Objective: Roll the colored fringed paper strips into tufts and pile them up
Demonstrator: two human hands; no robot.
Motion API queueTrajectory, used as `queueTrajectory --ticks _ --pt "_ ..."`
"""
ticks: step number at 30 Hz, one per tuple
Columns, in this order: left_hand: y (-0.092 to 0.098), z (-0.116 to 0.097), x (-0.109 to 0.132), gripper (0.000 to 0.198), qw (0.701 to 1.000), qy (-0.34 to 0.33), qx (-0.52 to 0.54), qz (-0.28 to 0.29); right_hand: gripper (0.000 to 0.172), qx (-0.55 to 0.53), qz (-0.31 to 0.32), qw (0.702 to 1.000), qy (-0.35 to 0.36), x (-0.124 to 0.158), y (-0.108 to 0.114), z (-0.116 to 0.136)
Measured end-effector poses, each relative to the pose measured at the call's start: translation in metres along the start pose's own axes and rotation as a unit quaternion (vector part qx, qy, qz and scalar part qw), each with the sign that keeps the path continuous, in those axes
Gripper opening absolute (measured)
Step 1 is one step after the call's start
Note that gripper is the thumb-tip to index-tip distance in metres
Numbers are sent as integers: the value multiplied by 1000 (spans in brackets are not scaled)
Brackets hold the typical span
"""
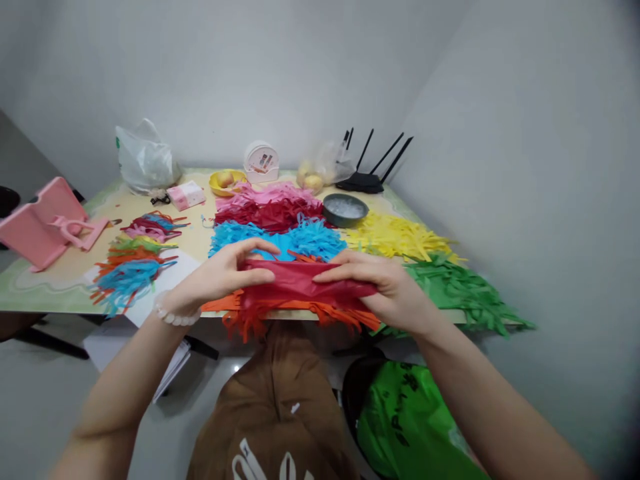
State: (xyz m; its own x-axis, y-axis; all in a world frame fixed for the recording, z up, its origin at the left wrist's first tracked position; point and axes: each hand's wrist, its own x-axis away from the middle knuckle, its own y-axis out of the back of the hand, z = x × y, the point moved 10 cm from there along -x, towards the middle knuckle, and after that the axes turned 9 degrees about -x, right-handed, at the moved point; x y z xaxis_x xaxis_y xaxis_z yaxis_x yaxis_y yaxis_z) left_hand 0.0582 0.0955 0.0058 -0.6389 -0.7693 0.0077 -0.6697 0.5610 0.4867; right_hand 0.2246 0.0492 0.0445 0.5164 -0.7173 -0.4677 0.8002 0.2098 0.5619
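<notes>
Between both hands a red tissue paper sheet with a fringed edge (305, 283) is stretched out above the table's front edge. My left hand (227, 270) pinches its left end between thumb and fingers; a pale bead bracelet circles that wrist. My right hand (383, 287) grips the right end, its fingers over the paper. Beneath it, orange fringed paper (245, 323) hangs over the table edge. Just beyond lie blue fringed paper (317, 237), dark red fringed paper (265, 215) and pink fringed paper (285, 193).
Yellow (400, 237) and green fringes (465, 290) lie at right, mixed strips (130, 273) at left. A grey bowl (345, 208), black router (363, 181), yellow dish (225, 190), plastic bag (145, 160) and pink stand (37, 223) are around. A green bag (410, 427) sits below right.
</notes>
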Motion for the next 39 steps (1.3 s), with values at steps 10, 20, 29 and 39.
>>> queueTrajectory --ticks 10,20,29,39 --pt "-14 -20 -14 28 973 -23 -225 43 39 -59 96 981 -155 -5 -5 -35" --pt "0 -12 -4 21 982 -8 -177 -58 16 -74 -1 980 -182 0 -15 -42" --pt "0 6 12 19 988 -53 69 -130 5 -288 -163 930 -158 26 -14 -53" --pt "4 -12 21 28 982 -108 24 -154 19 -230 -139 961 -68 16 -10 -33"
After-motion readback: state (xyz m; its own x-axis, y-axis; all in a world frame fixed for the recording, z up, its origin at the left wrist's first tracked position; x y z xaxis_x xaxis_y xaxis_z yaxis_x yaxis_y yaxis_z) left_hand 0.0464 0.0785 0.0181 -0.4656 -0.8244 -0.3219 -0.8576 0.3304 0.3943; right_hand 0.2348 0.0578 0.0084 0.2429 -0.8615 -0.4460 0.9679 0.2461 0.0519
